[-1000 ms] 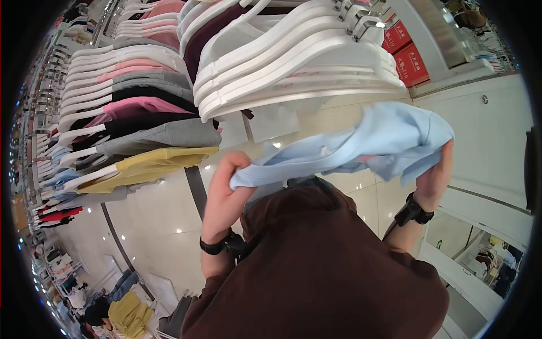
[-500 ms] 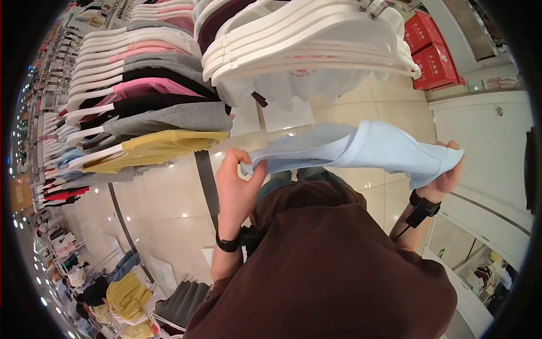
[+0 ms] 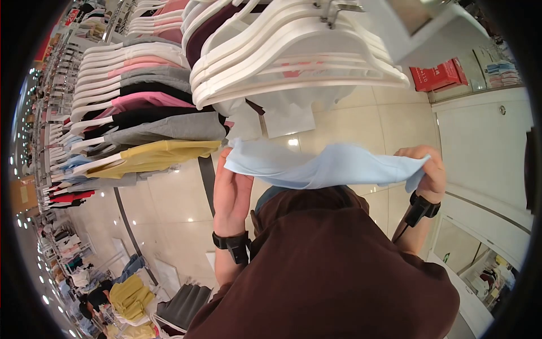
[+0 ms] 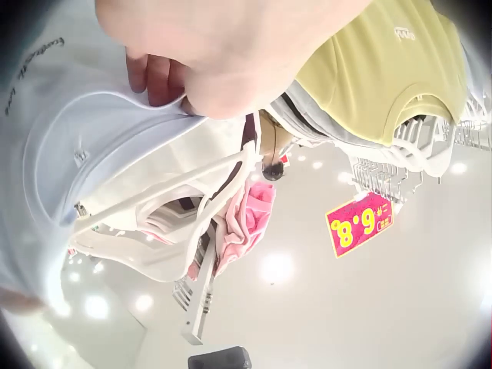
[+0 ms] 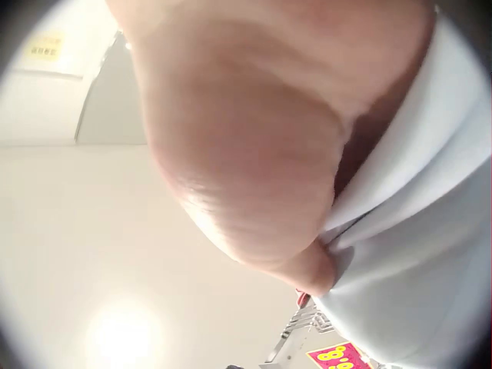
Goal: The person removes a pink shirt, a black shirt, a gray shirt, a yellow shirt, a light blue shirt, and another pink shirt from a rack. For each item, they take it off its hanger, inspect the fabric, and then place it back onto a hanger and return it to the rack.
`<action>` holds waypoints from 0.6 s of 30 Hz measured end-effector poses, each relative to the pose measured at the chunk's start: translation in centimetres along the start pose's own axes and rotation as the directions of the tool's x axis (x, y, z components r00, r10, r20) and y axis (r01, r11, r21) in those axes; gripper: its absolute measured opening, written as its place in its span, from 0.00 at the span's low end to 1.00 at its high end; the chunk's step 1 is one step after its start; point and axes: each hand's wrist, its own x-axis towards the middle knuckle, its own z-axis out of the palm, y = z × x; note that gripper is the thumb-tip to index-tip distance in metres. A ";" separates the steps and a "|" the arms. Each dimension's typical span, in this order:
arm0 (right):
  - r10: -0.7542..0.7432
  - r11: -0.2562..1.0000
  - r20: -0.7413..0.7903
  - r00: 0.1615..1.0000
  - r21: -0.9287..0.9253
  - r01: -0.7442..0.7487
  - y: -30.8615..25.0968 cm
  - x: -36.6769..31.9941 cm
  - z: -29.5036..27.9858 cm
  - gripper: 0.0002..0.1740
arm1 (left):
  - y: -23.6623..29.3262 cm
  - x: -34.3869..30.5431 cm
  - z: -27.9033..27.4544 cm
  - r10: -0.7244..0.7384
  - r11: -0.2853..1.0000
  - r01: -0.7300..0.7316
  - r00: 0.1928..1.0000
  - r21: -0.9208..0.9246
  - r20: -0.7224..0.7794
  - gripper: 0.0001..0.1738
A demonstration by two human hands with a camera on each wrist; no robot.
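A light blue T-shirt (image 3: 333, 166) is stretched sideways in front of the person's body, its middle blurred and sagging. At its left end my left hand (image 3: 232, 192) pinches the fabric. In the left wrist view the curled fingers (image 4: 157, 81) of that hand grip the shirt near its round neckline, and small dark lettering shows on the cloth. My right hand (image 3: 430, 175) grips the other end, fingers bent over the edge. The right wrist view shows the thumb side of the right hand (image 5: 246, 146) against folds of the blue fabric (image 5: 415, 254).
White hangers (image 3: 299, 62) hang on a rail just ahead. To the left is a rack of hung clothes, with a yellow top (image 3: 164, 158) nearest. White cabinets (image 3: 480, 135) stand at the right, near a red box (image 3: 439, 75). A price sign (image 4: 361, 223) hangs overhead.
The T-shirt has swung from a raised, bunched shape to a flatter band closer to the body. My right hand has come slightly inward; both hands keep hold of the shirt.
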 end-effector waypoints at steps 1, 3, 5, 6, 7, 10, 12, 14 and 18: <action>0.119 0.990 -0.010 0.993 -0.076 -0.120 -0.3 0.3 -0.2 0.21 | 0.2 -0.4 1.8 -0.029 0.998 0.024 0.996 -0.062 -0.081 0.11; 0.291 0.946 0.018 0.957 -0.154 -0.285 -0.3 1.0 -1.3 0.18 | 0.1 -0.9 3.1 -0.057 0.991 0.038 0.986 -0.125 -0.156 0.11; 0.342 0.890 -0.012 0.939 -0.318 -0.328 0.3 1.3 -2.1 0.17 | -0.3 -1.5 3.2 -0.019 0.996 0.010 0.994 -0.091 -0.107 0.12; 0.390 0.803 -0.053 0.919 -0.469 -0.368 0.3 1.8 -2.3 0.17 | -0.5 -1.7 3.6 -0.012 0.996 0.002 0.995 -0.091 -0.103 0.12; 0.480 0.711 -0.115 0.870 -0.530 -0.463 0.4 2.3 -2.2 0.14 | -0.5 -2.0 4.1 0.008 0.996 -0.013 0.998 -0.087 -0.064 0.12; 0.302 0.605 -0.092 0.949 -0.751 -0.266 0.7 4.1 -0.8 0.10 | -0.5 -2.6 6.7 0.044 0.997 -0.046 0.999 -0.058 -0.025 0.10; 0.177 0.597 -0.162 0.971 -0.766 -0.237 0.3 5.2 0.2 0.08 | -0.8 -2.9 7.5 0.094 0.995 -0.097 0.987 0.014 0.130 0.07; -0.348 0.687 -0.295 0.890 -0.726 0.029 0.2 6.2 0.7 0.10 | -1.4 -3.0 8.6 0.090 0.996 -0.091 0.991 0.007 0.102 0.06; -0.571 0.368 -0.021 0.821 -0.900 0.232 -2.3 9.0 3.5 0.20 | -2.7 -2.8 9.3 0.099 0.995 -0.098 0.989 -0.019 0.114 0.07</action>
